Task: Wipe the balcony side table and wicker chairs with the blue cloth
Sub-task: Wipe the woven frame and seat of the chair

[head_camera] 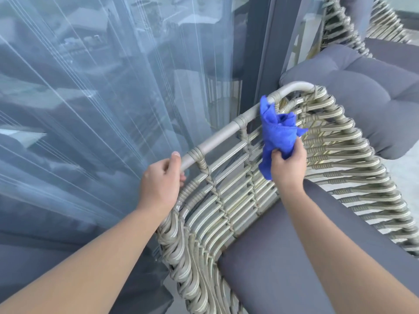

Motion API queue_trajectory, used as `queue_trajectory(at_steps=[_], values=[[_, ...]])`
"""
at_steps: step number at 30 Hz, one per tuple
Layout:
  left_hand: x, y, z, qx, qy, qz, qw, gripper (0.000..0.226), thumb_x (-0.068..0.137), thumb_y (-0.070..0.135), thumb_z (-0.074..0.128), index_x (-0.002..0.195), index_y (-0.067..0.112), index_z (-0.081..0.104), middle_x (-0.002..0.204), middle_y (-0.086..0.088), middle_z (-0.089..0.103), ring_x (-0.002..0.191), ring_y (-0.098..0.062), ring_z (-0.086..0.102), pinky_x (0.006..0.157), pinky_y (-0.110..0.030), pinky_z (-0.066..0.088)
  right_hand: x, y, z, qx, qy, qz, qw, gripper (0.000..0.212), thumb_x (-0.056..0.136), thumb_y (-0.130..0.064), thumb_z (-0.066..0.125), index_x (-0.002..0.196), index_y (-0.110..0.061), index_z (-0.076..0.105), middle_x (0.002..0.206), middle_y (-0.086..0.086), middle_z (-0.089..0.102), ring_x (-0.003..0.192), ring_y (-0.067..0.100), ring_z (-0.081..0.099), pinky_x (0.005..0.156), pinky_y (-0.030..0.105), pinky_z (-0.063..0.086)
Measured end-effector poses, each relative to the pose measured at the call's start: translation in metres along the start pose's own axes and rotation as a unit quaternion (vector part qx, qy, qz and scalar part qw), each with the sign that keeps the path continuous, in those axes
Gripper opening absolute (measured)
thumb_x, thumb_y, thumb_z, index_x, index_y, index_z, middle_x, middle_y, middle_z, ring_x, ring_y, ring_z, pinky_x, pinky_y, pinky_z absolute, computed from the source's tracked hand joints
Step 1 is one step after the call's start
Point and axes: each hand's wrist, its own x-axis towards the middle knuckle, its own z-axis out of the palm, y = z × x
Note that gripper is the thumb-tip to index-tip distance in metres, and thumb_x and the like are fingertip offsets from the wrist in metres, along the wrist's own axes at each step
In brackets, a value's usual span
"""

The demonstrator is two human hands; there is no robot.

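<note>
A beige wicker chair (229, 200) with a grey seat cushion (294, 257) fills the lower middle of the head view. My left hand (161, 177) grips the chair's smooth top rail, thumb over the tube. My right hand (288, 164) holds a bunched blue cloth (277, 130), which lies against the woven backrest and reaches up to the top rail near its bend. A second wicker chair (340, 26) stands at the top right. No side table is visible.
A glass door or wall (102, 98) with sheer curtains runs close along the left, just behind the chair's rail. A dark door frame (256, 53) stands behind. A loose grey back cushion (362, 98) rests over the chair's far side.
</note>
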Motion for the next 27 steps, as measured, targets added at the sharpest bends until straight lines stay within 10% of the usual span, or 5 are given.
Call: queue_trajectory(at_steps=[9,18,27], values=[[0.001,0.0,0.0,-0.01,-0.002,0.004,1.0,0.05,0.106,0.048,0.042,0.076,0.022,0.073,0.068,0.004,0.073,0.064,-0.013,0.071,0.074,-0.049,0.062,0.092,0.001,-0.002,-0.012,-0.069,0.1,0.993,0.052,0.089,-0.005,0.056,0.138,-0.019,0.049,0.121,0.002,0.061,0.114,0.028,0.059,0.099,0.039,0.049],[0.003,-0.003,-0.001,-0.021,-0.01,-0.009,1.0,0.054,0.104,0.053,0.042,0.075,0.02,0.072,0.069,0.005,0.073,0.065,-0.014,0.072,0.077,-0.05,0.061,0.063,0.008,-0.005,-0.014,-0.102,0.092,0.99,0.044,0.074,-0.018,0.063,0.116,-0.025,0.055,0.118,0.006,0.066,0.111,0.03,0.062,0.1,0.048,0.052],[0.001,0.002,0.0,-0.013,-0.002,-0.012,1.0,0.053,0.106,0.049,0.042,0.076,0.017,0.073,0.069,0.001,0.074,0.065,-0.015,0.072,0.074,-0.047,0.063,-0.011,0.013,0.016,0.048,-0.132,0.056,0.988,0.041,0.082,-0.006,0.061,0.12,-0.021,0.055,0.115,0.008,0.065,0.096,0.018,0.06,0.083,0.022,0.05]])
